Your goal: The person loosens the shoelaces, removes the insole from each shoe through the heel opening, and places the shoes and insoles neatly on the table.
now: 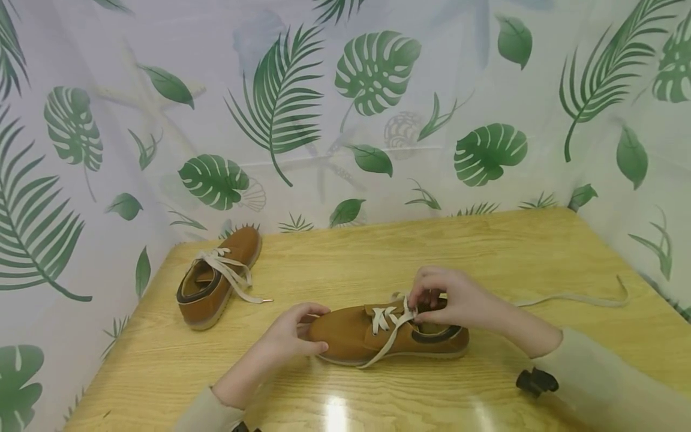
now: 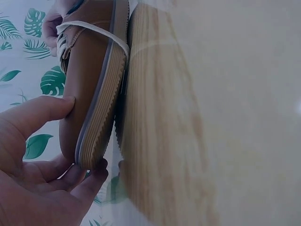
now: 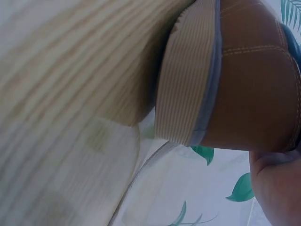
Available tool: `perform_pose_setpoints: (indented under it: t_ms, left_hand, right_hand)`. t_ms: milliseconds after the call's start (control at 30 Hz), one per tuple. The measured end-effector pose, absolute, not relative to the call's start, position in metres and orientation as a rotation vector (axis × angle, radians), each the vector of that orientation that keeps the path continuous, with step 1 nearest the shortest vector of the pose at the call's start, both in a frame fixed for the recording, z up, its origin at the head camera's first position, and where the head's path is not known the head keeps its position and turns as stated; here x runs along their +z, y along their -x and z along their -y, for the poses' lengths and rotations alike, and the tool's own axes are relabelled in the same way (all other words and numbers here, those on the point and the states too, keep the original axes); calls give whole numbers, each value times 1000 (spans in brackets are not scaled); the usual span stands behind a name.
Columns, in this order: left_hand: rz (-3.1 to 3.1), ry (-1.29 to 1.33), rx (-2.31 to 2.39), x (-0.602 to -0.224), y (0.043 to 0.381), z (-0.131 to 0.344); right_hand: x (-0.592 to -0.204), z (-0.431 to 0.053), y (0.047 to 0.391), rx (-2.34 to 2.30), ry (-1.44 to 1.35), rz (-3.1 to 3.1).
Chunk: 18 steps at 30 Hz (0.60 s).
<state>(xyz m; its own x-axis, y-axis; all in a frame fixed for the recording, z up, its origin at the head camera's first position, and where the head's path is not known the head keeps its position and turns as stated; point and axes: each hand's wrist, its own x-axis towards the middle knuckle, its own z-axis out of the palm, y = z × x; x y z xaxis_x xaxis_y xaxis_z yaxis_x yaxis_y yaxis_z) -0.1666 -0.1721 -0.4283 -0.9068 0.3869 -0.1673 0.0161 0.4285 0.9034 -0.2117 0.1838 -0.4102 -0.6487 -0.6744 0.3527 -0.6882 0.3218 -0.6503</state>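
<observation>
A brown lace-up shoe (image 1: pixel 340 330) lies sole down on the wooden table, toe to the left. My left hand (image 1: pixel 286 337) grips its toe; in the left wrist view the thumb (image 2: pixel 59 108) presses the upper, with fingers round the tip. Over the shoe's opening, my right hand (image 1: pixel 456 297) pinches the white shoelace (image 1: pixel 406 313) near the top eyelets. One lace end loops down the near side to the sole. The other end (image 1: pixel 567 297) stretches across the table, right of the shoe. In the right wrist view the heel (image 3: pixel 254 89) hides most of that hand.
A second brown shoe (image 1: pixel 237 246), its white laces (image 1: pixel 232 273) loose, stands at the table's back left. Leaf-printed cloth (image 1: pixel 378 138) hangs behind and along both sides of the wooden table (image 1: pixel 410 396). A dark clip-like object (image 1: pixel 537 382) is on the right sleeve.
</observation>
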Motion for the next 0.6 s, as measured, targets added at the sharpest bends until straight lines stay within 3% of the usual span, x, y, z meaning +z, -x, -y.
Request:
perform_pose_setpoints:
  t_ms: [367, 600]
  left_hand:
    - [-2360, -330, 1460, -429, 167, 171]
    - [-2351, -332, 1465, -429, 168, 171]
  right_hand:
    - [-409, -175, 206, 992, -1313, 2500]
    - [-409, -173, 206, 1202, -1266, 2484]
